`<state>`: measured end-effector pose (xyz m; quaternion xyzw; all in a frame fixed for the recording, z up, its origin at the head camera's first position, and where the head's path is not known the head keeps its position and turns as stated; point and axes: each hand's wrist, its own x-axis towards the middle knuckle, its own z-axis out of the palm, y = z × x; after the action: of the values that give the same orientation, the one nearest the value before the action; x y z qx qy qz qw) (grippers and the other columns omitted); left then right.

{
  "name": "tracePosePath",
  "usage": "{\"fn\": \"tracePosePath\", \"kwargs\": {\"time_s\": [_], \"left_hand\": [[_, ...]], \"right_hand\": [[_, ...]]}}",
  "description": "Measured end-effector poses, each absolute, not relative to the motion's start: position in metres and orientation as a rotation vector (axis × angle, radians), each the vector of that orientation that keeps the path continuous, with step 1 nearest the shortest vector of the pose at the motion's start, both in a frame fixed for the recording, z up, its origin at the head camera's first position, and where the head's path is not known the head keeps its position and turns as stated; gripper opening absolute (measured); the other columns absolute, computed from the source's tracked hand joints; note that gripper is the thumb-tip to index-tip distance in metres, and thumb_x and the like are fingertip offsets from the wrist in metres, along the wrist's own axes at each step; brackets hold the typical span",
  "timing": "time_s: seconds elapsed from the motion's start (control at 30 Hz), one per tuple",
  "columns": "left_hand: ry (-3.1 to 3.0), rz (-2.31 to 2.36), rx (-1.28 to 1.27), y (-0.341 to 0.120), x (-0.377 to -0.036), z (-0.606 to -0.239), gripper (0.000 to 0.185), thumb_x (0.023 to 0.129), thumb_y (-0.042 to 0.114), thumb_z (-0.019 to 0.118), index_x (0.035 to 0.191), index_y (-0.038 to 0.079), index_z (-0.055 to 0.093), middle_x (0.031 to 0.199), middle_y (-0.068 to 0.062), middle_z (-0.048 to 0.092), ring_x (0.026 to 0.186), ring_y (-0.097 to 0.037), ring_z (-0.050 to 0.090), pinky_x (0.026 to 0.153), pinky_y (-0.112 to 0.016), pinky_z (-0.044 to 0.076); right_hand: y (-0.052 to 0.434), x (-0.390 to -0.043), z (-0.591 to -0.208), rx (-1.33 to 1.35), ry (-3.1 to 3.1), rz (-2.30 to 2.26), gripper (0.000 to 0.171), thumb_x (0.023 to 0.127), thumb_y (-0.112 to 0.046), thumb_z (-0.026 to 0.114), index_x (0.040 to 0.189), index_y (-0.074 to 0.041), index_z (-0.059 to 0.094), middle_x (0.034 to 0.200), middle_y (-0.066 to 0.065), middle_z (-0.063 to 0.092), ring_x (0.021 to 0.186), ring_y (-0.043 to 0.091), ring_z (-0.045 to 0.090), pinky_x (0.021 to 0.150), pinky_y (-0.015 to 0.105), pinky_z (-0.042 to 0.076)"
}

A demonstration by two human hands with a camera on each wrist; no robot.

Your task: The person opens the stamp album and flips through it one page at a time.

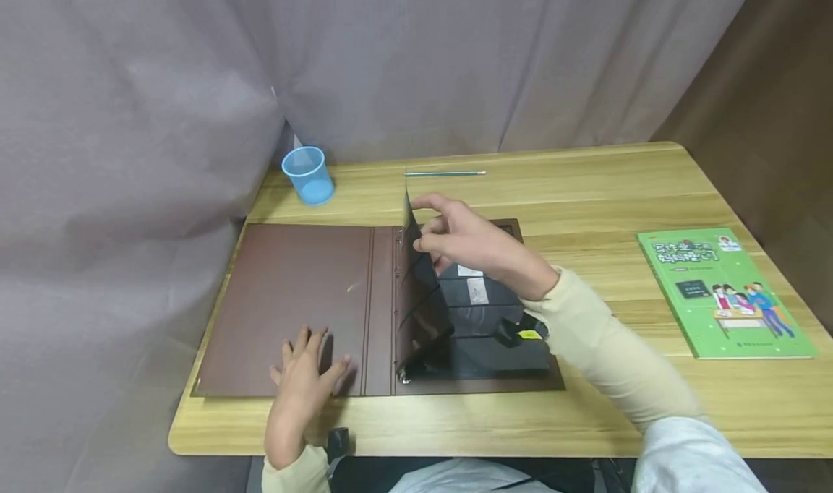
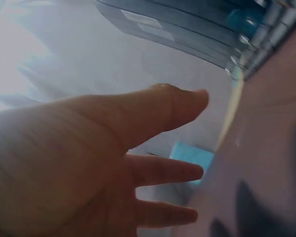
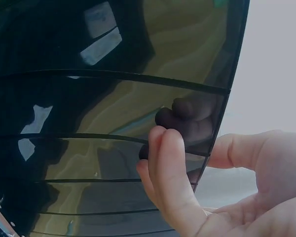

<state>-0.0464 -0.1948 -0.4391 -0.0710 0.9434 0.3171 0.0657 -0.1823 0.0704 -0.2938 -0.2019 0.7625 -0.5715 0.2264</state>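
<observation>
Right hand: the right hand (image 1: 478,243) pinches the outer edge of a raised page (image 1: 419,283) of the album, thumb on one side and fingers, bent, on the other.
Left hand: the left hand (image 1: 304,381) is open, its fingers spread apart and gripping nothing, above the lower part of the album's left cover (image 1: 299,290), on the side nearest the desk's front edge; whether the fingertips touch the cover, I cannot tell.
Raised page: glossy, black, divided by cross strips into pockets; it stands up from the spine, between the two covers.
Pages below: the other black pages (image 1: 481,319) lie on the right cover, with pale paper slips (image 1: 477,290) showing in them, partly hidden by the right hand and wrist.
Album: brown, lying open on the left half of the desk (image 1: 599,240), its lower edge near the desk's front edge and its left cover close to the left edge; metal rings (image 1: 403,377) show along the spine.
Cup: a blue see-through cup (image 1: 314,186) stands near the desk's back left corner.
Pencil: a thin pencil (image 1: 449,173) lies along the back edge.
Book: a green book (image 1: 729,298) with cartoon figures on it lies near the right edge, well apart from the album.
Curtain: grey cloth (image 1: 416,66) hangs behind the back edge.
</observation>
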Motion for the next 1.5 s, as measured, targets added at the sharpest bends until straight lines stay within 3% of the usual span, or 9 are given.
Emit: {"fn": "tracePosePath", "kwargs": {"time_s": [0.23,0.43,0.6,0.77,0.93,1.07,1.17,1.37,1.5], "left_hand": [[3.020,1.262,0.015,-0.187,-0.052,-0.417,0.061,0.099,0.025,0.066,0.151,0.001,0.043,0.157,-0.029,0.033,0.142,-0.051,0.033,0.110,-0.069,0.027],[3.076,1.568,0.353,-0.167,-0.056,-0.394,0.056,0.099,0.021,0.065,0.152,0.010,0.046,0.155,-0.016,0.044,0.134,-0.040,0.049,0.101,-0.062,0.045],[2.959,1.841,0.680,-0.147,-0.056,-0.379,0.055,0.104,0.038,0.056,0.151,0.013,0.047,0.157,-0.009,0.042,0.134,-0.036,0.050,0.090,-0.056,0.054],[3.007,1.867,0.902,-0.133,-0.055,-0.373,0.066,0.103,0.057,0.045,0.144,0.006,0.054,0.157,-0.016,0.040,0.135,-0.037,0.049,0.090,-0.054,0.055],[3.091,1.789,0.866,-0.128,-0.055,-0.372,0.052,0.099,0.045,0.061,0.135,0.007,0.063,0.156,-0.014,0.043,0.131,-0.036,0.053,0.095,-0.058,0.050],[3.131,1.833,0.776,-0.129,-0.056,-0.372,0.040,0.090,0.016,0.072,0.128,0.006,0.067,0.147,-0.014,0.053,0.116,-0.031,0.064,0.081,-0.047,0.059],[3.196,1.864,0.702,-0.131,-0.056,-0.371,0.036,0.088,0.008,0.071,0.124,0.004,0.068,0.139,-0.015,0.060,0.106,-0.030,0.068,0.071,-0.042,0.060],[3.363,1.902,0.572,-0.139,-0.059,-0.371,0.031,0.088,0.000,0.069,0.118,-0.001,0.071,0.125,-0.018,0.068,0.113,-0.037,0.067,0.098,-0.035,0.052],[3.404,1.921,0.418,-0.147,-0.060,-0.374,0.032,0.085,-0.008,0.065,0.116,-0.004,0.071,0.121,-0.020,0.070,0.111,-0.039,0.067,0.103,-0.022,0.044]], "right_hand": [[0.059,-0.182,-0.294,-0.587,2.097,-1.551,0.065,0.096,-0.003,0.059,0.153,0.000,0.028,0.096,0.018,0.065,0.063,0.022,0.063,0.064,0.040,0.060],[0.052,-0.184,-0.294,-0.610,2.148,-1.486,0.069,0.097,-0.010,0.064,0.155,-0.002,0.028,0.104,0.025,0.068,0.066,0.026,0.067,0.065,0.039,0.059],[0.045,-0.185,-0.293,-0.672,2.237,-1.410,0.078,0.096,-0.019,0.069,0.157,0.000,0.024,0.100,0.018,0.068,0.072,0.033,0.069,0.065,0.038,0.059],[0.038,-0.185,-0.295,-0.721,2.343,-1.307,0.088,0.096,-0.032,0.070,0.158,0.000,0.017,0.103,0.009,0.066,0.069,0.026,0.067,0.062,0.035,0.056],[0.033,-0.185,-0.297,-0.769,2.356,-1.273,0.089,0.098,-0.036,0.068,0.158,0.001,0.014,0.108,0.009,0.066,0.066,0.019,0.067,0.063,0.036,0.057],[0.034,-0.186,-0.299,-0.794,2.336,-1.265,0.082,0.101,-0.037,0.062,0.159,-0.001,0.016,0.111,0.010,0.065,0.071,0.020,0.068,0.067,0.038,0.057],[0.038,-0.189,-0.303,-0.796,2.332,-1.289,0.075,0.103,-0.036,0.058,0.158,-0.002,0.021,0.111,0.011,0.064,0.073,0.021,0.068,0.068,0.037,0.057],[0.055,-0.200,-0.315,-0.738,2.387,-1.346,0.065,0.103,-0.032,0.059,0.154,-0.003,0.033,0.110,0.011,0.065,0.076,0.021,0.068,0.067,0.036,0.058],[0.070,-0.208,-0.327,-0.680,2.401,-1.359,0.061,0.102,-0.027,0.062,0.152,-0.003,0.037,0.109,0.013,0.066,0.079,0.022,0.067,0.070,0.037,0.058]]}}
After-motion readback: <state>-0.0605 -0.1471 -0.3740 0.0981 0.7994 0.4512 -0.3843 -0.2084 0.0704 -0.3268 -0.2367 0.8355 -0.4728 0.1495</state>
